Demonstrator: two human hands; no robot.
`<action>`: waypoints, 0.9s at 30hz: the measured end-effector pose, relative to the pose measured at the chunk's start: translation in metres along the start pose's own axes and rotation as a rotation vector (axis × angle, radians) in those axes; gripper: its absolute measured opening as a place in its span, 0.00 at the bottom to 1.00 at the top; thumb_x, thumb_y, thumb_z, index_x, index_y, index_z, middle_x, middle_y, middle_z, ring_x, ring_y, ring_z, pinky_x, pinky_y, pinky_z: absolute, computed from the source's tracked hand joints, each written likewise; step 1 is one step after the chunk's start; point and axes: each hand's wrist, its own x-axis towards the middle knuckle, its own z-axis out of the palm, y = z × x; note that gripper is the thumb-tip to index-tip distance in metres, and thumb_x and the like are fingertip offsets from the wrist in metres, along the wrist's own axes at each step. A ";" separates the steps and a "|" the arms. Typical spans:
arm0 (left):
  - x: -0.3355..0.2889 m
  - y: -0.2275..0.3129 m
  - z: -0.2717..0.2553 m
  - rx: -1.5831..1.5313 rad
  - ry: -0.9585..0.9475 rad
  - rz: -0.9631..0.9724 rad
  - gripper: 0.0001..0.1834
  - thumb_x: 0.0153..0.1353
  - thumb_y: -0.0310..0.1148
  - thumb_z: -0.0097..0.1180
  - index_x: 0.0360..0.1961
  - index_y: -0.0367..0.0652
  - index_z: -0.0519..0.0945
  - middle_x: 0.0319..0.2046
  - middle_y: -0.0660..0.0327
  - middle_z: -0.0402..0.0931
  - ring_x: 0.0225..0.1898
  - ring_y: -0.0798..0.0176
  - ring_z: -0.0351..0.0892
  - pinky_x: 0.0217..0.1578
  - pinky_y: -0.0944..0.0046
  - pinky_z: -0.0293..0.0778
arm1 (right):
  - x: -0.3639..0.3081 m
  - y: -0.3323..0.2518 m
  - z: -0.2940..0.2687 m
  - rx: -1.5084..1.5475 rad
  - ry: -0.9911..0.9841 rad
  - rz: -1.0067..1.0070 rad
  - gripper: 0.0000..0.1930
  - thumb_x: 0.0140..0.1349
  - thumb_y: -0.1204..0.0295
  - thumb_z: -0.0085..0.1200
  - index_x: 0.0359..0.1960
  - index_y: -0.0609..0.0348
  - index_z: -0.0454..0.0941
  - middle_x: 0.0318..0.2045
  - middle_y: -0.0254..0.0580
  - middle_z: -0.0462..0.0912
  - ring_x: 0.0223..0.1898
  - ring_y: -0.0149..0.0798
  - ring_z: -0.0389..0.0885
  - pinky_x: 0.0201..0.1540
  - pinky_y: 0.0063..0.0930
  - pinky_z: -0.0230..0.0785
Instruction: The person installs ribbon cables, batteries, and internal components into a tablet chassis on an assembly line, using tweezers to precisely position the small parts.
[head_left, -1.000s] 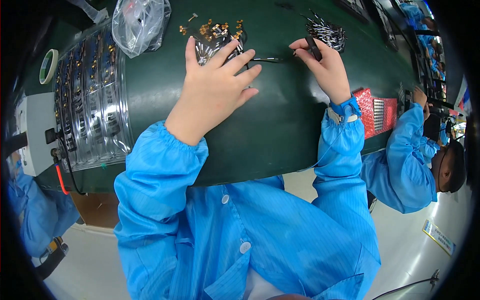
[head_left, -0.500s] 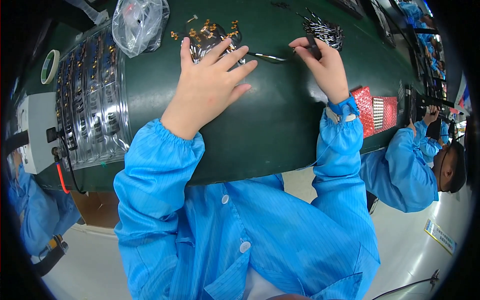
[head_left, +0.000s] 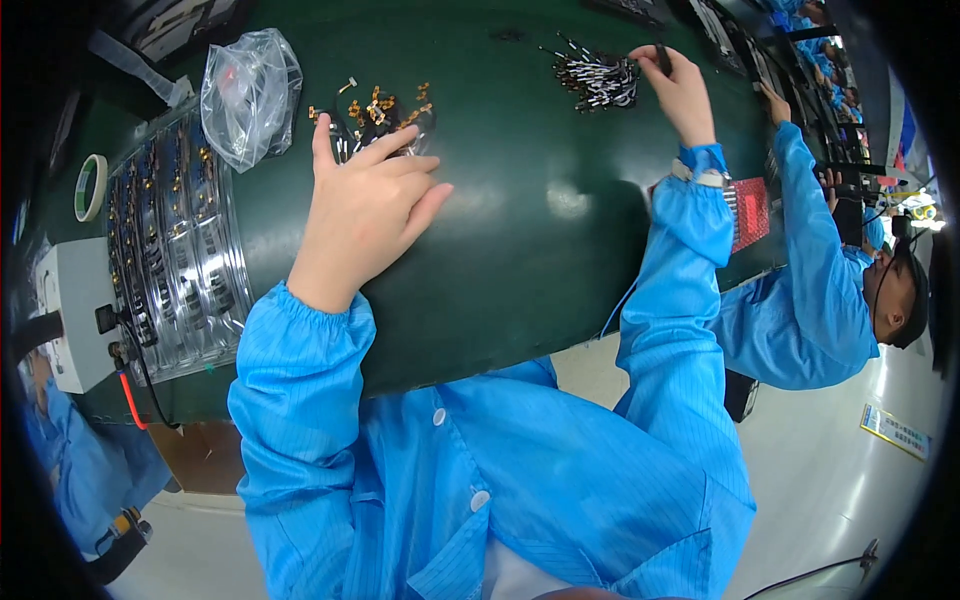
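Observation:
My left hand [head_left: 372, 200] lies with its fingers spread over a pile of small parts with gold-coloured flex ends [head_left: 378, 110], hiding part of it. At the far right, my right hand [head_left: 684, 92] is closed around a slim black tool [head_left: 663, 60] whose tip I cannot make out. Its fingertips are beside a heap of thin black-and-silver parts [head_left: 598, 78].
On the left are clear plastic trays [head_left: 175, 240] of parts, a crumpled clear bag [head_left: 250, 100], a tape roll [head_left: 90, 188] and a grey-white box [head_left: 75, 315]. Red bubble wrap [head_left: 750, 212] lies right, near a co-worker's sleeve [head_left: 800, 200]. The green table [head_left: 500, 280] spans between.
My right hand has moved from the middle to beside the black-and-silver heap, still holding the black tool. My left hand stays at the gold-ended pile. A co-worker's arm now reaches forward.

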 end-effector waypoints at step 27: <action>-0.004 0.007 0.008 0.011 -0.066 -0.010 0.13 0.50 0.39 0.60 0.37 0.50 0.79 0.46 0.71 0.74 0.55 0.65 0.68 0.59 0.31 0.43 | -0.043 -0.111 0.079 -0.113 -0.232 -0.199 0.08 0.53 0.71 0.56 0.34 0.58 0.77 0.35 0.43 0.76 0.39 0.48 0.77 0.40 0.38 0.71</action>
